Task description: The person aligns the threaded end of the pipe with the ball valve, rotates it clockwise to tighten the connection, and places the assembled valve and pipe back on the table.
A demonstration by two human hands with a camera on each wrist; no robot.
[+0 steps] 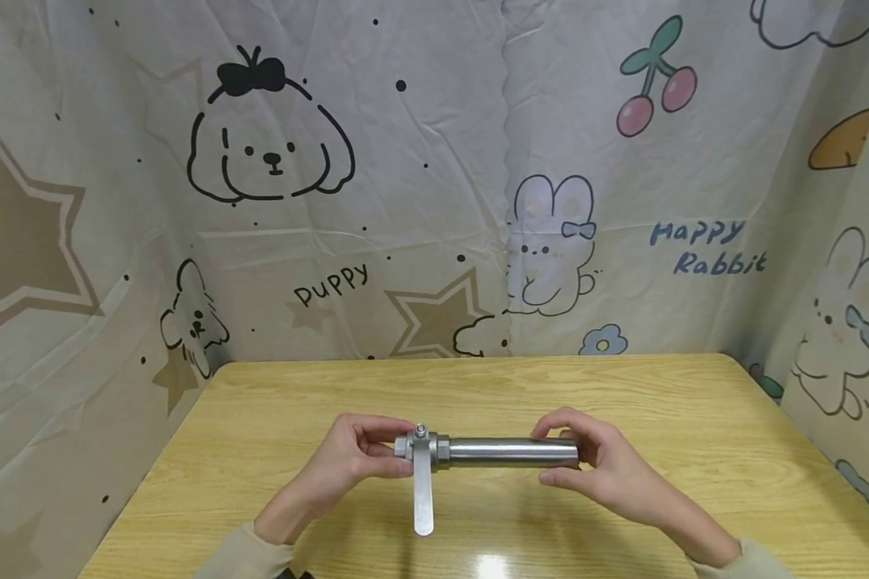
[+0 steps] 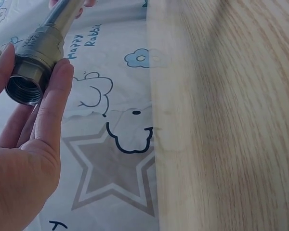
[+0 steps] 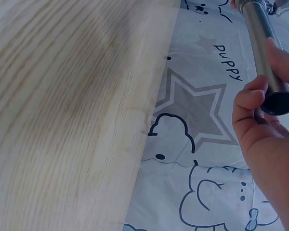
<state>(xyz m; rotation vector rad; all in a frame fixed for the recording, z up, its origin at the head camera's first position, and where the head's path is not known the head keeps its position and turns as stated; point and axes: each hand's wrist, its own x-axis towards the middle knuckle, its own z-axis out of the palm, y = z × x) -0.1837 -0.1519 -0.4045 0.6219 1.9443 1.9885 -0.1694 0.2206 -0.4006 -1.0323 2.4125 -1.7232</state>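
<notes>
A steel ball valve (image 1: pixel 422 450) with a flat lever handle (image 1: pixel 423 503) is joined to a shiny metal pipe (image 1: pixel 510 453). Together they are held level above the table. My left hand (image 1: pixel 343 458) grips the valve's hex end between thumb and fingers; in the left wrist view the threaded mouth of the valve (image 2: pixel 26 86) faces the camera. The far end of the pipe lies in my right hand (image 1: pixel 601 458), thumb below and fingers over it. From the right wrist, the pipe's open end (image 3: pixel 279 103) looks dark inside. The lever points toward me.
Beneath the hands is a wood-grain table (image 1: pixel 319 386) with rounded far corners. A pale printed cloth (image 1: pixel 434 201) with cartoon animals and stars hangs behind it and along both sides. Light glares off the table's near edge.
</notes>
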